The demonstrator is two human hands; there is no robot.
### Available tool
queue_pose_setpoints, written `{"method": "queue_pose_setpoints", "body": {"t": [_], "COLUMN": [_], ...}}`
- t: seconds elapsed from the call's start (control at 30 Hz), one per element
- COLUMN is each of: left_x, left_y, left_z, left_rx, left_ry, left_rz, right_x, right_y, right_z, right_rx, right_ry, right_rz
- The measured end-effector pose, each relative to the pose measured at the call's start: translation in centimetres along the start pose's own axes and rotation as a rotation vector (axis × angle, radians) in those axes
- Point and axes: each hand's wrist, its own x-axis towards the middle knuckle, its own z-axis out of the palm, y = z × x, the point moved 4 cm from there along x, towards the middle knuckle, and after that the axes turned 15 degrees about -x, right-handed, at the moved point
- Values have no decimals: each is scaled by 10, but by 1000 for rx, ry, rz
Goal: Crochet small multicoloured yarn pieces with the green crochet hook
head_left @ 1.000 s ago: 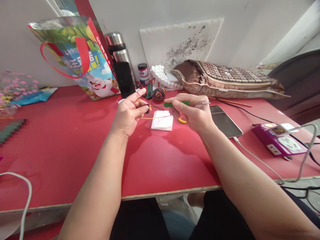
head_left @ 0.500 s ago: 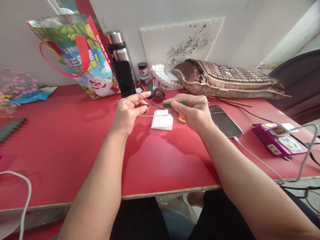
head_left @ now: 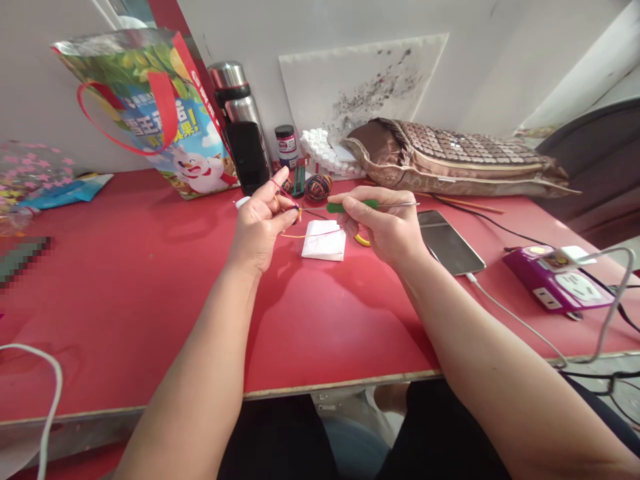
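Right grip point(head_left: 385, 217) tight on green-handled hook point(head_left: 337, 208), left grip point(head_left: 260, 223) on yarn point(head_left: 299, 213)

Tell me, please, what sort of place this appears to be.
It looks like a personal desk, perhaps at home, though little of the room shows. The red table holds a ball of multicoloured yarn, a tablet with a cable, and a purple socket block.

Both forearms point(head_left: 203, 333) reached forward. The left hand point(head_left: 260, 227) pinched, index finger point(head_left: 274, 185) raised. The right hand point(head_left: 386, 219) gripped, palm apparently downward.
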Motion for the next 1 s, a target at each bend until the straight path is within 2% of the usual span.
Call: {"method": "queue_pose_setpoints", "body": {"t": [0.17,0.37,0.67,0.77,0.87,0.93,1.0], "left_x": [0,-2,-3,-6,-9,-9,-7], "left_y": [0,3,10,13,15,15,13], "left_z": [-1,-3,-1,3,6,7,6], "left_rx": [-64,7,403,547,591,535,407], "left_ry": [70,8,-216,-251,-258,-254,-233], "left_rz": [-54,-30,200,325,406,381,269], "right_x": [0,1,0,1,3,4,5], "right_y": [-1,-4,-2,2,6,7,7], "right_z": [1,-1,-3,-4,-6,-6,-6], "right_rx": [24,15,-4,-1,30,58,82], "right_ry": [-3,-42,-82,-75,-54,-53,-74], "right_rz": [-32,1,30,73,132,175,218]}}
